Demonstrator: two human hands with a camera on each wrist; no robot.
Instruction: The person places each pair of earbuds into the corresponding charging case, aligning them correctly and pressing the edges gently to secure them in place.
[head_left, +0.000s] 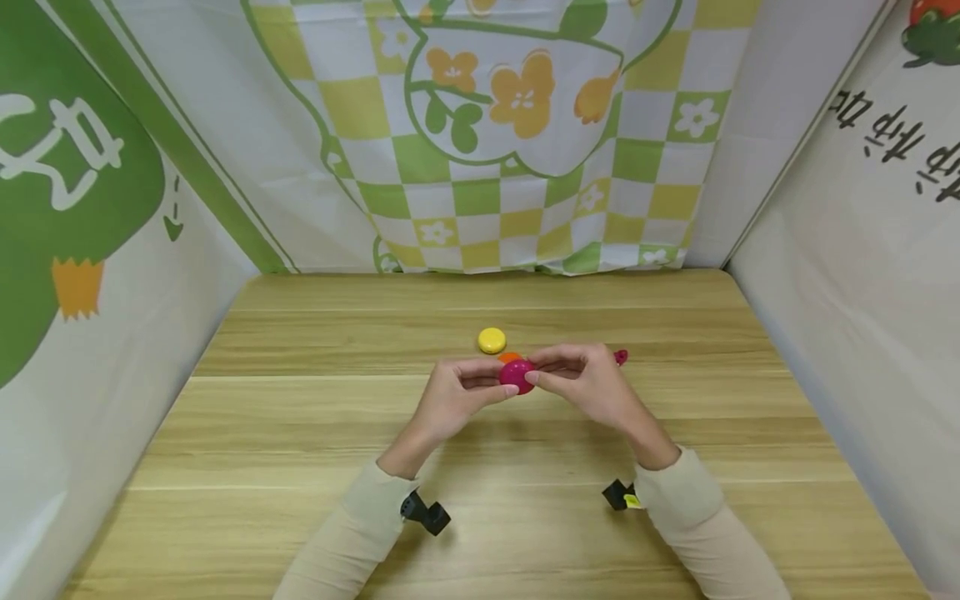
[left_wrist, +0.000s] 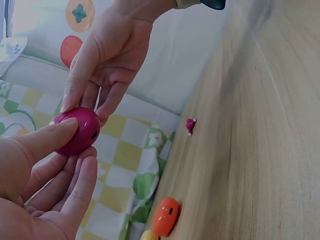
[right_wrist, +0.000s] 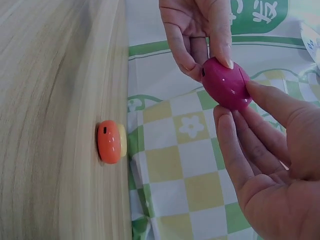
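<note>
Both hands meet above the middle of the table and hold one round magenta piece [head_left: 517,375] between them. My left hand [head_left: 501,380] pinches its left side with thumb and fingertips. From the other side, my right hand [head_left: 534,372] pinches it the same way. In the left wrist view the magenta piece [left_wrist: 77,131] shows a small dark hole. In the right wrist view the same piece [right_wrist: 226,82] shows a seam around it. It is lifted off the wood.
A yellow disc [head_left: 492,340] lies on the wooden table [head_left: 300,433] just beyond the hands, with an orange piece [right_wrist: 110,141] close by. A small magenta bit [head_left: 621,357] lies right of the hands. Printed cloth walls [head_left: 480,167] enclose the back and sides.
</note>
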